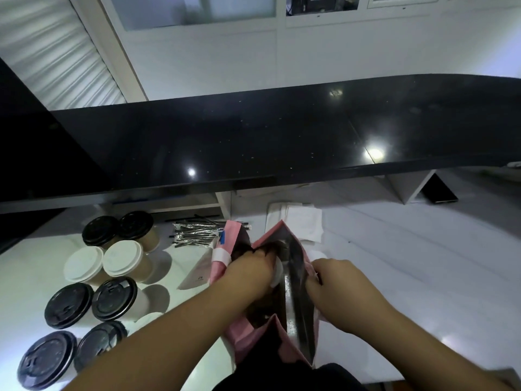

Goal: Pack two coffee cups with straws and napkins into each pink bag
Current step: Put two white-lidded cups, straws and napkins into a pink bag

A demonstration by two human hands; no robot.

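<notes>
Left hand inside mouth of pink bag, fingers curled on white-lidded cup below them. Right hand fingers pinched on bag's right edge. Remaining lidded cups left of fingers on worktop; straws and napkins beyond.

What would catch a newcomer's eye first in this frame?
The open pink bag at bottom centre draws the eye: the left hand reaches into its mouth onto a white lid, and the right hand grips its right edge. Next come the lidded coffee cups clustered on the white counter at lower left, with wrapped straws just behind them.
</notes>
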